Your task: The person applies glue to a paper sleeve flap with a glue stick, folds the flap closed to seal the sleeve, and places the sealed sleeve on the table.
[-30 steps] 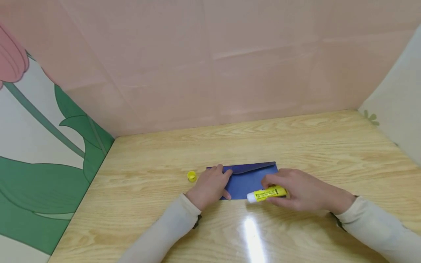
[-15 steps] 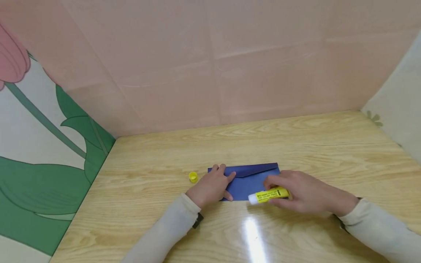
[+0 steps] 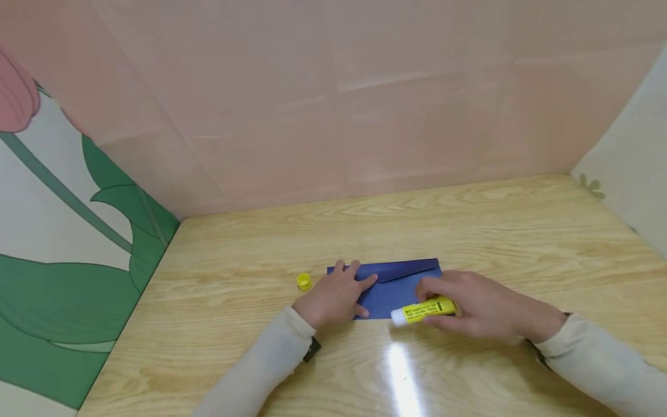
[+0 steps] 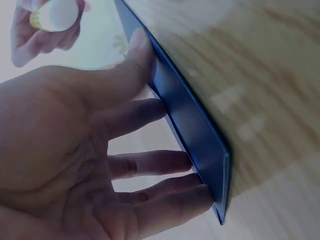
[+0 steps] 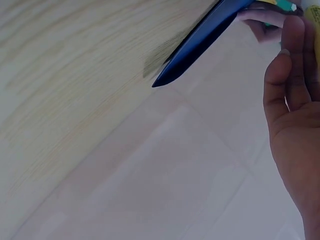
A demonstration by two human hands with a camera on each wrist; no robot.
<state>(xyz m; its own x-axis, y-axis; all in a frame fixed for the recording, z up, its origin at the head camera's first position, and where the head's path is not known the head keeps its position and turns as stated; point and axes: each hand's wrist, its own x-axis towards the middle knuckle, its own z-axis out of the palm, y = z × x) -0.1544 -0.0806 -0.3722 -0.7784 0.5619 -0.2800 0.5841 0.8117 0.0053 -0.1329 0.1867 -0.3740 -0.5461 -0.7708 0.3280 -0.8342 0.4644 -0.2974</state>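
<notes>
A blue envelope [image 3: 393, 295] lies on the table, its darker flap [image 3: 403, 270] along the far side. My left hand [image 3: 336, 294] rests on the envelope's left end with fingers spread; in the left wrist view its fingertips touch the blue paper [image 4: 192, 127]. My right hand [image 3: 466, 301] grips a yellow glue stick [image 3: 429, 309], uncapped, its white end pointing left close over the envelope's near edge. In the right wrist view only a yellow sliver of the glue stick [image 5: 317, 35] shows beside the fingers.
A small yellow cap [image 3: 304, 281] sits on the wood-grain table [image 3: 245, 249] just left of the envelope. Behind the table rises a pink sheet [image 3: 333, 116], with a flower-printed panel [image 3: 62, 278] at the left and a pale panel [image 3: 636, 162] at the right.
My left fingers have spread a little, the index finger sliding slightly right over the flap. The right hand and the glue stick have stayed almost where they were.
</notes>
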